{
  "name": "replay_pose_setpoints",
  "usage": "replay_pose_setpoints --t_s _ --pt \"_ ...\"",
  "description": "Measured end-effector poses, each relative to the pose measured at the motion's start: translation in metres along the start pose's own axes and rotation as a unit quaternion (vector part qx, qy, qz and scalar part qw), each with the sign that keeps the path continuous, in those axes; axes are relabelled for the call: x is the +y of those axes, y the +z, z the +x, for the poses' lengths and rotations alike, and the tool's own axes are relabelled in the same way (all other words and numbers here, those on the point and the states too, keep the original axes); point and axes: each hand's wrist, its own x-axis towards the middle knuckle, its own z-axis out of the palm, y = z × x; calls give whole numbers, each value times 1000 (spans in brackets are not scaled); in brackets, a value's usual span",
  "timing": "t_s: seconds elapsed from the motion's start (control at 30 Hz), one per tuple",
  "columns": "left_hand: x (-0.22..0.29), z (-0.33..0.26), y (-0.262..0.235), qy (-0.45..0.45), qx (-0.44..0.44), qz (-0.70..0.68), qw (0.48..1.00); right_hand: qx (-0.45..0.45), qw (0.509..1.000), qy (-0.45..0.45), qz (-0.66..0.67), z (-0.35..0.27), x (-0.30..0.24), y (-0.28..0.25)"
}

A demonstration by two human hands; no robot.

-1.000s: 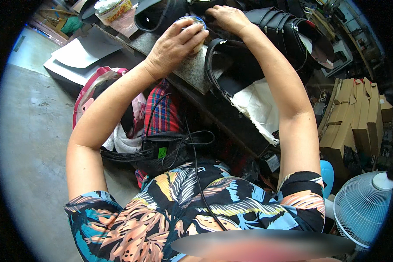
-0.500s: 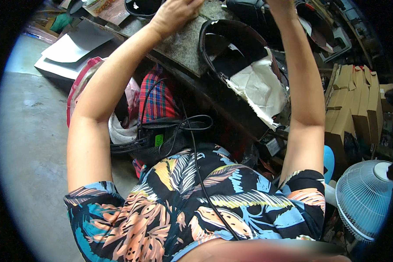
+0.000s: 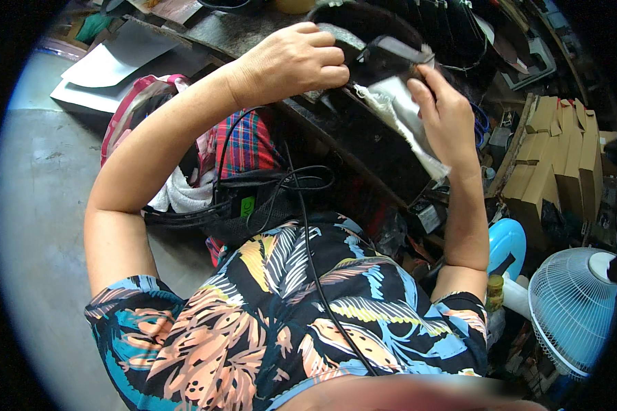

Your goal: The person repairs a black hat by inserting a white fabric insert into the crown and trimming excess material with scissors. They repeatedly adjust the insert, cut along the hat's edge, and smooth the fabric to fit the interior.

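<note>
A dark strip (image 3: pixel 396 51), blurred, is grasped by the fingers of the right hand (image 3: pixel 447 113), and is held just above the white cloth (image 3: pixel 401 103) near the edge of the surface (image 3: pixel 216 33). The fingers of the left hand (image 3: pixel 291 61) are curled inward; whether anything is gripped by them cannot be told. Plaid fabric (image 3: pixel 247 147) is seen below the left wrist, and cartons (image 3: pixel 545 164) are stacked well to the right.
</note>
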Motion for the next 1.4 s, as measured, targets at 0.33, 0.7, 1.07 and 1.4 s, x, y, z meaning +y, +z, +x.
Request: replay_pose_setpoints --t_s 0.33,0.7,1.07,1.4 --pt "-11 -54 20 -78 -57 91 991 78 973 -113 -184 45 -18 50" --pt "7 -60 21 -238 -188 -77 950 51 987 -72 -133 45 2 52" --pt "-29 -49 52 -200 -131 -55 970 -1 993 -107 40 -7 12 12" --pt "-72 -31 96 -288 -170 -287 898 13 995 -14 -100 -81 55 -36"
